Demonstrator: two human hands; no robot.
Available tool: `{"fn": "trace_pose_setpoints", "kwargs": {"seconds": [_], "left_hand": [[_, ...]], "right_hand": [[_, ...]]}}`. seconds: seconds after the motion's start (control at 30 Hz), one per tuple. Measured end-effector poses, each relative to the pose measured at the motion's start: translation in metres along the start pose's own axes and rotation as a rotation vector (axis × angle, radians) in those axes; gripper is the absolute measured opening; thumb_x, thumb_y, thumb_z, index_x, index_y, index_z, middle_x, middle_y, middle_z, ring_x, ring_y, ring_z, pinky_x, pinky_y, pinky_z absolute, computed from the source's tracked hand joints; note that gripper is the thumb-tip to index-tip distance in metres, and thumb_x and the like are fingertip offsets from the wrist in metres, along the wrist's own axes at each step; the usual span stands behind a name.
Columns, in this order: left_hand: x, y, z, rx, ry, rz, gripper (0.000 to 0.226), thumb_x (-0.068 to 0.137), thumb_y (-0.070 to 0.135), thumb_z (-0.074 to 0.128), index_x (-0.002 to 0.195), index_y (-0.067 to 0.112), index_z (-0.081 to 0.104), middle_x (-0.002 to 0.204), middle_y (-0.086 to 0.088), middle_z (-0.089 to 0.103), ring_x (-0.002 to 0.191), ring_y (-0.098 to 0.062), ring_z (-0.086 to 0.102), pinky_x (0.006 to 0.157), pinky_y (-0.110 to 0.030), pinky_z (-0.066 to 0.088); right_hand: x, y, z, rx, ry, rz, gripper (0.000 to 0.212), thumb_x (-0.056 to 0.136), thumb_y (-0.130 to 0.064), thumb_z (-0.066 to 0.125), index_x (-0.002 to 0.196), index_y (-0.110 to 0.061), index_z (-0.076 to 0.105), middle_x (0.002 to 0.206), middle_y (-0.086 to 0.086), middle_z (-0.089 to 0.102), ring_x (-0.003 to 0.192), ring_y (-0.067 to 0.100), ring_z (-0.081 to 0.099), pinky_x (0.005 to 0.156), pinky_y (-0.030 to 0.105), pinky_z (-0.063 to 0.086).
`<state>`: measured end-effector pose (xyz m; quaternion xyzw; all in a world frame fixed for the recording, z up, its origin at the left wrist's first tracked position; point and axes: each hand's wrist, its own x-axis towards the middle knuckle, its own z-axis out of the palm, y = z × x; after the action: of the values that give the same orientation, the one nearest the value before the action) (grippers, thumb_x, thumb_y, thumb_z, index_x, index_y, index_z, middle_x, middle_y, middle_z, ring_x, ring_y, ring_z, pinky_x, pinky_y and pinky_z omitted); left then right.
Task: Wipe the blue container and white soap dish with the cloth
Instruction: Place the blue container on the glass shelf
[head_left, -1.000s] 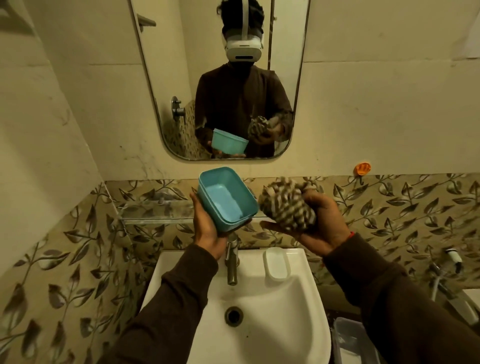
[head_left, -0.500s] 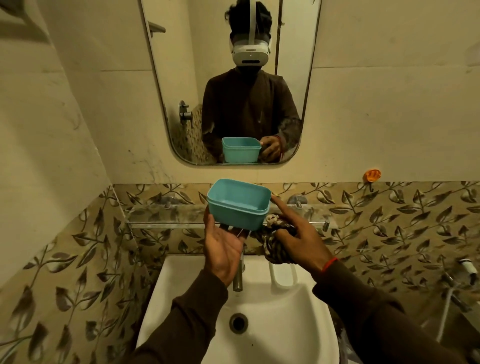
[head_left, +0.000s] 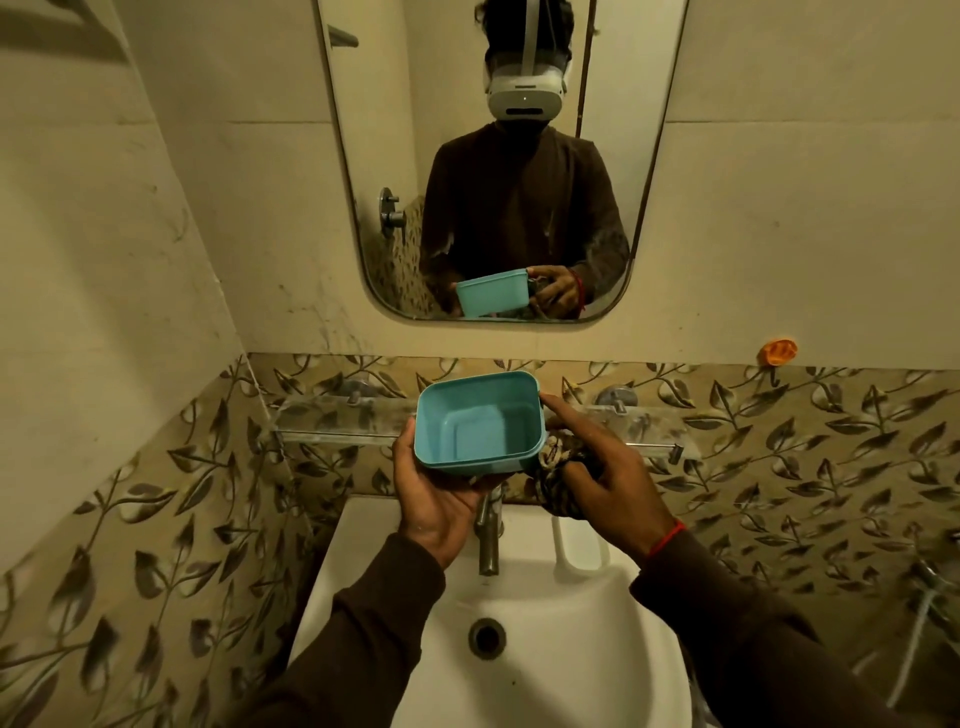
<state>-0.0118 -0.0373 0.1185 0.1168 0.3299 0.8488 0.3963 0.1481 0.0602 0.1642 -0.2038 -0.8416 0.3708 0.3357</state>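
Note:
My left hand (head_left: 434, 499) holds the blue container (head_left: 478, 423) from below, above the tap, with the open side tilted toward me. It looks empty inside. My right hand (head_left: 605, 467) grips the balled brown-and-white patterned cloth (head_left: 556, 462) and presses it against the container's right outer wall, the index finger resting on the rim. The white soap dish (head_left: 579, 543) lies on the basin's rim to the right of the tap, partly hidden by my right hand.
A white wash basin (head_left: 571, 649) with a metal tap (head_left: 488, 540) is below my hands. A clear glass shelf (head_left: 337, 415) runs along the leaf-patterned tiles behind. A mirror (head_left: 363, 156) hangs above. An orange hook (head_left: 777, 351) sticks to the wall at right.
The container has tipped from side-on to opening toward me. My right hand brought the cloth from in front of the container down to its right outer side.

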Motion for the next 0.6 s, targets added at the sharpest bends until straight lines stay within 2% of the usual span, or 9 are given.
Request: {"fn": "trace_pose_setpoints", "kwargs": {"seconds": [0.1, 0.17, 0.23, 0.3, 0.37, 0.47, 0.53, 0.6], "left_hand": [[0.0, 0.0, -0.003, 0.064, 0.003, 0.014, 0.068, 0.096, 0.063, 0.033, 0.135, 0.014, 0.062, 0.129, -0.028, 0.065, 0.114, -0.042, 0.062, 0.086, -0.056, 0.056], [0.0, 0.001, -0.004, 0.178, 0.004, 0.045, 0.068, 0.092, 0.068, 0.034, 0.127, 0.021, 0.068, 0.12, -0.022, 0.071, 0.102, -0.034, 0.07, 0.076, -0.048, 0.059], [0.003, 0.005, -0.005, 0.322, 0.013, 0.065, 0.062, 0.09, 0.071, 0.035, 0.115, 0.031, 0.075, 0.112, -0.013, 0.076, 0.093, -0.026, 0.074, 0.067, -0.04, 0.062], [0.011, 0.015, -0.008, 0.441, 0.057, 0.074, 0.056, 0.095, 0.067, 0.037, 0.119, 0.03, 0.071, 0.116, -0.014, 0.074, 0.093, -0.024, 0.073, 0.061, -0.035, 0.06], [0.024, 0.03, -0.012, 0.555, 0.105, 0.112, 0.048, 0.099, 0.06, 0.039, 0.126, 0.028, 0.063, 0.121, -0.017, 0.069, 0.099, -0.026, 0.069, 0.065, -0.037, 0.06], [0.048, 0.061, -0.011, 0.651, 0.182, 0.162, 0.027, 0.103, 0.05, 0.043, 0.109, 0.032, 0.062, 0.12, -0.016, 0.067, 0.103, -0.03, 0.068, 0.079, -0.046, 0.062], [0.066, 0.078, -0.008, 0.69, 0.222, 0.153, 0.03, 0.105, 0.045, 0.043, 0.112, 0.023, 0.062, 0.124, -0.022, 0.064, 0.109, -0.038, 0.066, 0.082, -0.051, 0.061], [0.081, 0.088, -0.005, 0.717, 0.262, 0.136, 0.039, 0.106, 0.042, 0.041, 0.127, 0.014, 0.058, 0.127, -0.026, 0.063, 0.111, -0.042, 0.065, 0.075, -0.049, 0.06]], "right_hand": [[-0.002, 0.003, 0.001, -0.006, -0.009, -0.008, 0.078, 0.083, 0.004, 0.046, 0.139, -0.049, 0.033, 0.138, -0.009, 0.05, 0.122, -0.006, 0.044, 0.102, 0.031, 0.044], [-0.003, 0.004, 0.001, -0.001, -0.015, 0.001, 0.079, 0.083, 0.004, 0.046, 0.139, -0.049, 0.032, 0.139, -0.009, 0.049, 0.122, -0.008, 0.043, 0.102, 0.029, 0.043], [-0.002, 0.006, 0.002, -0.005, -0.029, 0.02, 0.078, 0.084, 0.003, 0.045, 0.14, -0.049, 0.03, 0.14, -0.007, 0.048, 0.124, -0.003, 0.043, 0.102, 0.03, 0.042], [0.002, 0.007, 0.004, -0.029, -0.035, 0.043, 0.077, 0.084, 0.002, 0.046, 0.14, -0.048, 0.031, 0.138, -0.004, 0.05, 0.123, 0.004, 0.044, 0.103, 0.033, 0.042], [0.006, 0.01, 0.006, -0.032, -0.018, 0.082, 0.073, 0.085, 0.001, 0.047, 0.139, -0.046, 0.035, 0.135, -0.002, 0.051, 0.121, 0.008, 0.047, 0.104, 0.034, 0.043], [0.008, 0.016, 0.01, 0.086, -0.012, 0.177, 0.065, 0.087, 0.002, 0.047, 0.135, -0.04, 0.044, 0.136, -0.002, 0.049, 0.124, 0.016, 0.047, 0.104, 0.043, 0.044], [0.005, 0.019, 0.014, 0.15, -0.026, 0.224, 0.061, 0.087, 0.004, 0.048, 0.134, -0.037, 0.047, 0.135, -0.005, 0.047, 0.126, 0.019, 0.046, 0.104, 0.047, 0.044], [0.001, 0.022, 0.017, 0.15, -0.026, 0.226, 0.059, 0.086, 0.004, 0.049, 0.133, -0.032, 0.05, 0.133, -0.002, 0.051, 0.123, 0.018, 0.048, 0.104, 0.044, 0.045]]}}
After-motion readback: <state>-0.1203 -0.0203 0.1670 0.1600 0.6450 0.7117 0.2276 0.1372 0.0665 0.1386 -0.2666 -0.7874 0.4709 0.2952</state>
